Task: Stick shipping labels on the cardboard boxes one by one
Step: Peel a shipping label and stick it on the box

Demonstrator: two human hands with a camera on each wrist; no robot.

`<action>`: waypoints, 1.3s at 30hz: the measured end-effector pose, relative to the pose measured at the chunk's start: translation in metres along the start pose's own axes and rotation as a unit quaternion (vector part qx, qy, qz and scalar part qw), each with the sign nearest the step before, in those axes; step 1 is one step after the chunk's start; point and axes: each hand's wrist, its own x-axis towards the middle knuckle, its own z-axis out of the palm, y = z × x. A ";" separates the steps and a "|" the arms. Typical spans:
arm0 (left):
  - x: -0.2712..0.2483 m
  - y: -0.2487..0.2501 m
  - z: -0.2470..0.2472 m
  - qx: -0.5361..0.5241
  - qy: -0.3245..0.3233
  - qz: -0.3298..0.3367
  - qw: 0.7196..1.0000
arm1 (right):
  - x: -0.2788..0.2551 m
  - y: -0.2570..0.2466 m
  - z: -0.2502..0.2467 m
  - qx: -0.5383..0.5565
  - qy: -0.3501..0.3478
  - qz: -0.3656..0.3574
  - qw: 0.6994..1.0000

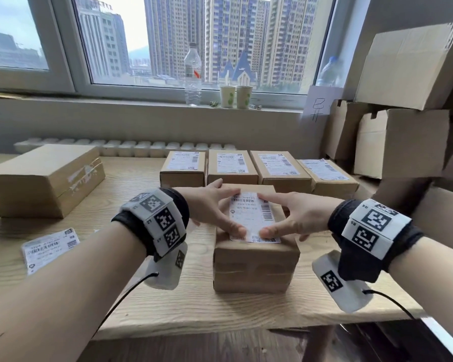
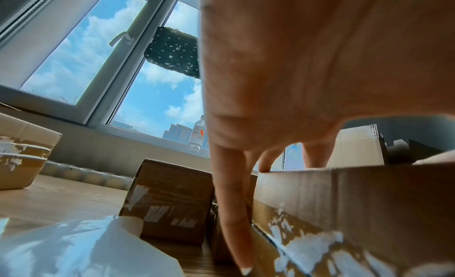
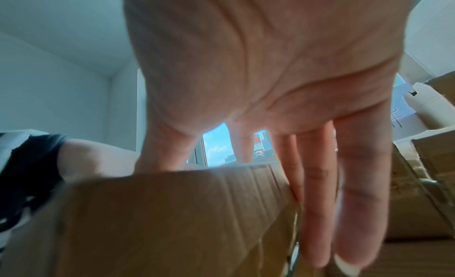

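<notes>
A small cardboard box [image 1: 255, 265] stands near the front of the wooden table [image 1: 194, 309]. A white shipping label [image 1: 251, 218] lies on its top. My left hand [image 1: 215, 212] spans the label's left side, thumb at the near corner and forefinger at the far corner. My right hand [image 1: 290, 215] mirrors it on the right side. Both hands have straight, spread fingers pressing down. In the left wrist view my left hand's fingers [image 2: 231, 213] hang along the box [image 2: 357, 213]. In the right wrist view my right hand's fingers [image 3: 344, 193] run down the side of the box [image 3: 172, 223].
Several labelled boxes [image 1: 233, 167] line up behind the one under my hands. A bigger box [image 1: 45, 178] sits at the left, and a label sheet [image 1: 50, 248] lies in front of it. Stacked cartons [image 1: 403, 105] fill the right. A bottle [image 1: 192, 74] and cups [image 1: 236, 96] stand on the sill.
</notes>
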 end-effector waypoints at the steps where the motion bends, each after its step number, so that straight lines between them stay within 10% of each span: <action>1: 0.000 0.001 -0.001 0.020 -0.012 -0.008 1.000 | -0.002 0.002 0.000 0.005 -0.011 0.006 1.000; 10: 0.000 0.023 0.001 0.091 -0.024 -0.062 0.994 | -0.002 -0.001 0.002 0.027 -0.019 0.019 0.999; 27: -0.021 0.022 0.017 -0.120 0.062 -0.083 0.987 | -0.008 0.001 0.029 -0.032 0.151 0.046 0.987; 39: -0.026 0.007 0.009 -0.209 0.094 -0.126 0.965 | -0.024 -0.021 0.019 0.168 0.179 0.031 0.969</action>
